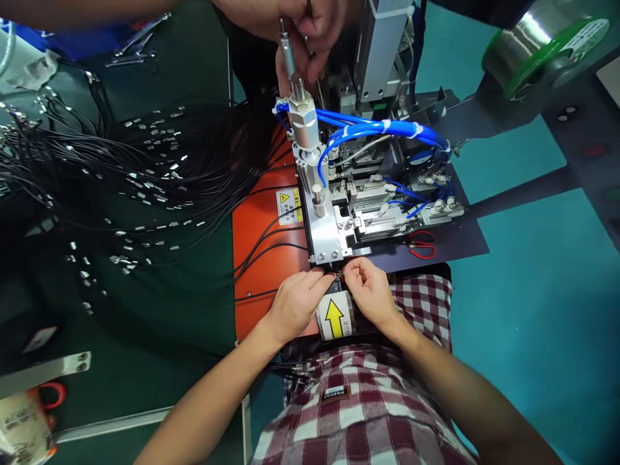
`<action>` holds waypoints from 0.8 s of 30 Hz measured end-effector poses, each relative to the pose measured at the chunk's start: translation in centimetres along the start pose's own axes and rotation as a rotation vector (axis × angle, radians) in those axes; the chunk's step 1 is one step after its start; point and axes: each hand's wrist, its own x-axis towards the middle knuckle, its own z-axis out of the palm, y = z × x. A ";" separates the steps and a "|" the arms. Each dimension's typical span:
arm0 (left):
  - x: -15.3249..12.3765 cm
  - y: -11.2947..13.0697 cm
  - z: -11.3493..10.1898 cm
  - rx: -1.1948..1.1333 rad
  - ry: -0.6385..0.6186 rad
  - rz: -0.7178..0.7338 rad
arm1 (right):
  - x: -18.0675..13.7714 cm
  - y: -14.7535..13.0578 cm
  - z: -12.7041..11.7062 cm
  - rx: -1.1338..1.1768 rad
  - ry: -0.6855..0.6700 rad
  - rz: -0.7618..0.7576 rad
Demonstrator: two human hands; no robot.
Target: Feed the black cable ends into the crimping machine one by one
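Observation:
Both of my hands meet at the near end of a metal machine [325, 236] with a sliding track. My left hand [298, 302] is closed, thumb and fingertips pressed together at the track's entry. A black cable [256, 296] crosses the orange plate [256, 252] and disappears under it. My right hand [371, 292] pinches at the same spot from the other side; a tiny part shows between the fingertips, too small to name. Just below the fingers is a white label with a yellow arrow [334, 318]. Several other black cables lead from the left into the machine's side.
Bundles of black cables with metal ends [145, 181] spread over the dark green table at left. Red-handled scissors [422, 245] lie right of the machine, below blue air hoses [387, 128]. A solder wire spool [537, 48] hangs upper right. Another person's hands [314, 26] work at the far end.

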 end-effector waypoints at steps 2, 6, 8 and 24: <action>0.1 0.0 -0.1 -0.010 0.008 0.000 | 0.0 0.8 0.3 0.191 0.034 0.140; 0.1 0.0 -0.2 -0.028 0.012 0.001 | -0.1 1.4 0.1 0.299 0.069 0.202; 0.1 0.1 -0.2 -0.029 0.003 -0.001 | -0.2 1.0 -0.3 0.230 0.036 0.124; 0.1 0.1 -0.3 -0.034 -0.017 -0.009 | 0.6 -0.8 -2.2 -0.638 -0.093 -0.404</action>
